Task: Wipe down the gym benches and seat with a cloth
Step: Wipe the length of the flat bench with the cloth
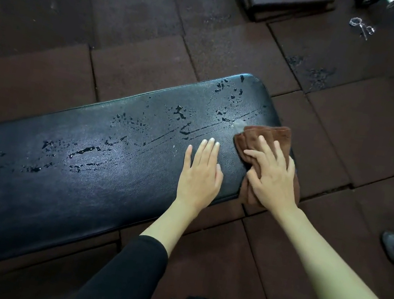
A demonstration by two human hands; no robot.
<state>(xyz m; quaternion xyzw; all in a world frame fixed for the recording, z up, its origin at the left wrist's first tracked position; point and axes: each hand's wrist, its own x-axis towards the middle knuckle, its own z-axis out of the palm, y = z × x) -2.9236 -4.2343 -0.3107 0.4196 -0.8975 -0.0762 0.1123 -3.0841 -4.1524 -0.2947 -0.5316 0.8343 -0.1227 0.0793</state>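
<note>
right hand [273, 179]: palm down, fingers spread, pressing the cloth [268, 145] flat onto the bench; more a flat press than a clenched grip.
left hand [201, 173]: released, holding nothing, laid flat on the pad just left of the grip, bracing.
cloth: brown, folded, under the grip at the near right end of the bench [81, 182]; front folds stick out ahead of the fingertips, back edge hangs off the pad edge beside the wrist.
wet patches [132, 123]: droplets and streaks ahead of and far left of the grip, running the length of the pad; strip nearest the grip looks drier.
step, judged: early, most of the pad not yet wiped.
doing it well: keep palm pressure even, sweep leftward away from the grip in long overlapping passes, gather the overhang under the palm so nothing drags.
risk: slick vinyl, bracing hand may slide; refold cloth once soaked.
floor tiles [233, 51]: wet marks too, not part of the task.
</note>
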